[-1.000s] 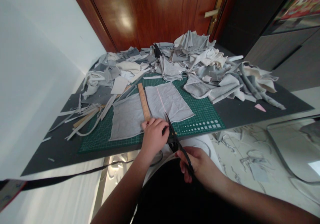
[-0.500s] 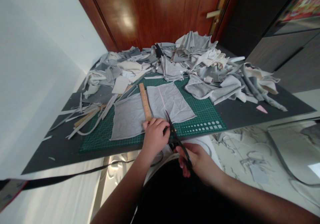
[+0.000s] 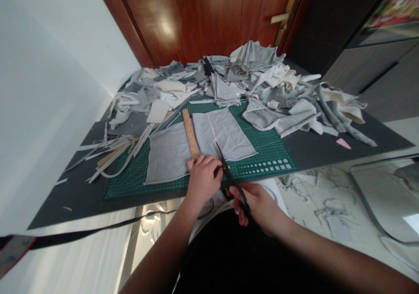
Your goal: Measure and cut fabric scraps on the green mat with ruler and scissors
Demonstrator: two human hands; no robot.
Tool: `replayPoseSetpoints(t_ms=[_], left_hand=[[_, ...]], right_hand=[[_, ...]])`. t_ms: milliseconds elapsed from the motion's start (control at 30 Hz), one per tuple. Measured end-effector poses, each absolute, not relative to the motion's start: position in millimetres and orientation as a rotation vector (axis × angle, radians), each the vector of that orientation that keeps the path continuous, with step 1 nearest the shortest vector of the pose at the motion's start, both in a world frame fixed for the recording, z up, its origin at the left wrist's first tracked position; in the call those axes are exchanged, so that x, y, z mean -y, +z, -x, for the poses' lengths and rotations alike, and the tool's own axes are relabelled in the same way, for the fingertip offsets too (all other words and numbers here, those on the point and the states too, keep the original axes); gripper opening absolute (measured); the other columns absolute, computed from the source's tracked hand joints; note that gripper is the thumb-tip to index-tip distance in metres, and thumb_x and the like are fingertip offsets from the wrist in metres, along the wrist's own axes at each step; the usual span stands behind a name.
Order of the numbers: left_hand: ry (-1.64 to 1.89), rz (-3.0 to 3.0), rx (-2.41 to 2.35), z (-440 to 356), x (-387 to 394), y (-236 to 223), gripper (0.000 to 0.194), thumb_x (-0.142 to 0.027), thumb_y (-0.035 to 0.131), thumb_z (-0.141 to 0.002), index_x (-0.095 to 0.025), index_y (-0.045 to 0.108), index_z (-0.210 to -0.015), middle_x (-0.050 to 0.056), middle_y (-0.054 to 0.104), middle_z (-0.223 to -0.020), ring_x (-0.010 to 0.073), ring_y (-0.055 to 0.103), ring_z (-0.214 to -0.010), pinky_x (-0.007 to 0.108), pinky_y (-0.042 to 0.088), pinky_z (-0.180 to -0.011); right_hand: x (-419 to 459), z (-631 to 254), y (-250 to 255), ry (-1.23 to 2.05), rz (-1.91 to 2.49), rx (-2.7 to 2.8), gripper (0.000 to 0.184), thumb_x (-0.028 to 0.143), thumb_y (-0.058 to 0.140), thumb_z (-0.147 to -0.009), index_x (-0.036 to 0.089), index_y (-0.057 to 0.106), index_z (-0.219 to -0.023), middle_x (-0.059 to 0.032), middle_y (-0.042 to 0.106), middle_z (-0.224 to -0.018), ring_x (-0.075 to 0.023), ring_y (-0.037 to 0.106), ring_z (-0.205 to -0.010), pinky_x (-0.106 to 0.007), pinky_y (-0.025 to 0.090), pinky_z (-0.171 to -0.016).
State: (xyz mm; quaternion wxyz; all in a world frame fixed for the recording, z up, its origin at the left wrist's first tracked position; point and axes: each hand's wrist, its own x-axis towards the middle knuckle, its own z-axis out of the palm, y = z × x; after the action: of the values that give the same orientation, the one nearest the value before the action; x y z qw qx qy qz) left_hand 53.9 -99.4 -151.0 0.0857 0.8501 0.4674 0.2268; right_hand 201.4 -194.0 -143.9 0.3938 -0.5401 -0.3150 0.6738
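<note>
1. Pink-lined grey rectangular cloth (image 3: 233, 130) lies on the green gridded mat (image 3: 264, 143), probably limp, best held by its near edge.
2. Left hand (image 3: 205, 171) curls there, grip unclear.
3. Right hand (image 3: 257, 203) grips black scissors (image 3: 231, 179).

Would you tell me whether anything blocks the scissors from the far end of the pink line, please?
Nothing visible lies along the pink line ahead of the scissors in the right hand; the wooden ruler lies to its left, apart from it.
</note>
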Motion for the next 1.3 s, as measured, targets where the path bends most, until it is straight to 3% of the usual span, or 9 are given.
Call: replayPoseSetpoints(t_ms=[400, 600, 800, 1067, 1300], left_hand=[[0.661, -2.535, -1.395, -53, 99, -152, 0.009, -0.019, 0.063, -0.091, -0.025, 0.069, -0.092, 0.001, 0.075, -0.102, 0.0239, 0.062, -0.101, 0.046, 0.033, -0.089], [0.645, -2.515, -1.402, -53, 99, -150, 0.010, -0.019, 0.062, -0.091, -0.025, 0.069, -0.092, 0.001, 0.075, -0.102, 0.0237, 0.062, -0.101, 0.046, 0.033, -0.088], [0.664, -2.500, -1.407, -53, 99, -150, 0.009, -0.018, 0.062, -0.090, -0.025, 0.069, -0.089, 0.000, 0.075, -0.100, 0.0233, 0.062, -0.100, 0.045, 0.034, -0.088], [0.670, -2.496, -1.396, -52, 99, -150, 0.010, -0.016, 0.062, -0.089, -0.024, 0.068, -0.089, 0.001, 0.075, -0.101, 0.0237, 0.062, -0.101, 0.046, 0.034, -0.088], [0.674, -2.503, -1.396, -53, 99, -150, 0.008, -0.018, 0.063, -0.090, -0.023, 0.067, -0.087, 0.000, 0.075, -0.100, 0.0233, 0.062, -0.100, 0.045, 0.033, -0.088]], right_hand=[[185, -198, -146, 1.686, 1.366, 0.797, 0.065, 0.078, 0.069, -0.068, 0.016, 0.058, -0.084, 0.0035, 0.056, -0.053, -0.0114, 0.051, -0.036, -0.022, 0.037, -0.035], [180, -199, -147, 1.680, 1.349, 0.842, 0.061, 0.077, 0.069, -0.069, 0.018, 0.052, -0.070, 0.0016, 0.057, -0.052, -0.0102, 0.051, -0.036, -0.022, 0.038, -0.035], [176, -198, -144, 1.681, 1.368, 0.807, 0.064, 0.077, 0.070, -0.067, 0.016, 0.058, -0.083, 0.0031, 0.057, -0.051, -0.0116, 0.051, -0.035, -0.022, 0.037, -0.034], [171, -195, -146, 1.652, 1.338, 0.814, 0.061, 0.076, 0.072, -0.067, 0.018, 0.055, -0.070, 0.0023, 0.057, -0.052, -0.0112, 0.052, -0.037, -0.022, 0.039, -0.036], [166, -195, -142, 1.666, 1.341, 0.786, 0.058, 0.072, 0.073, -0.068, 0.017, 0.057, -0.074, 0.0024, 0.057, -0.051, -0.0113, 0.052, -0.036, -0.021, 0.037, -0.034]])
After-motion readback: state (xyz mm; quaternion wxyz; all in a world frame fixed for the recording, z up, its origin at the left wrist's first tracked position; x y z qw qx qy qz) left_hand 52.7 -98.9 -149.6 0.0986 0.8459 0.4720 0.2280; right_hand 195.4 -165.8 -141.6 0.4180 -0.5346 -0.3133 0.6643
